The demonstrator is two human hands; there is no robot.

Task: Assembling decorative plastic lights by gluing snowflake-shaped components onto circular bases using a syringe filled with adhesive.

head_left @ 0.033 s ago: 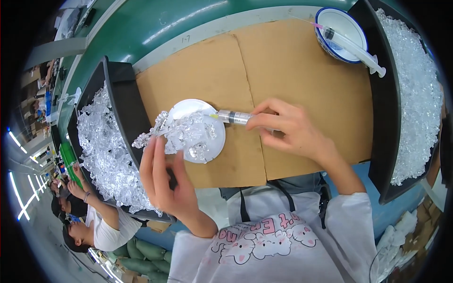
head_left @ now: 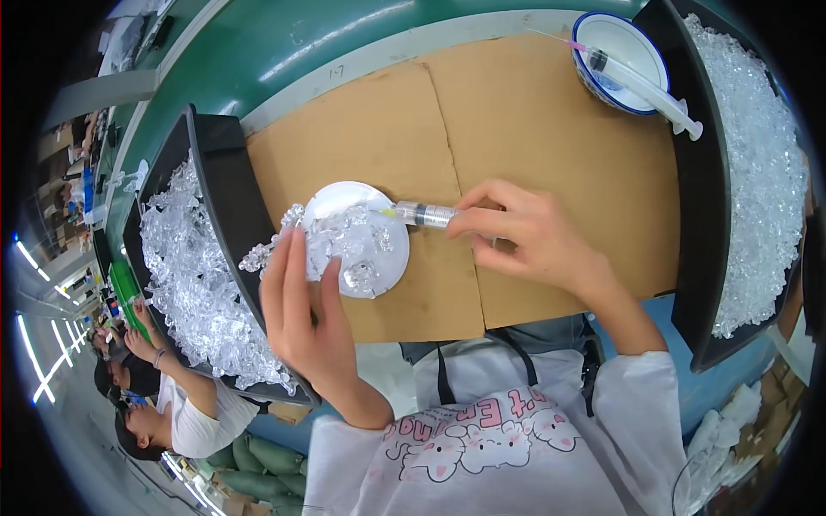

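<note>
- In the head view, a white plate (head_left: 394,268) sits on brown cardboard (head_left: 551,129), which covers much of the surface (head_left: 361,60). Shiny clear bits (head_left: 331,239) lie in a heap on the plate. Some bits poke out past its rim at about 9 o'clock.
- The right hand (head_left: 533,228) has its thumb and fingers pinched round a syringe (head_left: 428,215), so there is hardly any room left in that grip.
- The syringe lies almost flat and long-ways, from 3 o'clock to 9 o'clock. Its yellow tip (head_left: 389,211) points to 9, over the plate and toward the bits. I can't tell if the thin end touches them.
- From the right grip, the bits are at 9 o'clock. From the left hand (head_left: 310,340), they are at about 1 o'clock and very near, so the left hand is the closer one.
- The left grip has its thumb well away from its fingers. I can't tell if the fingertips hold a bit.
- A black tub (head_left: 225,181) full of clear pieces is at 10 o'clock from the left hand.
- A bowl (head_left: 635,53) with another syringe (head_left: 641,90) across it is at 1 o'clock from the right hand.
</note>
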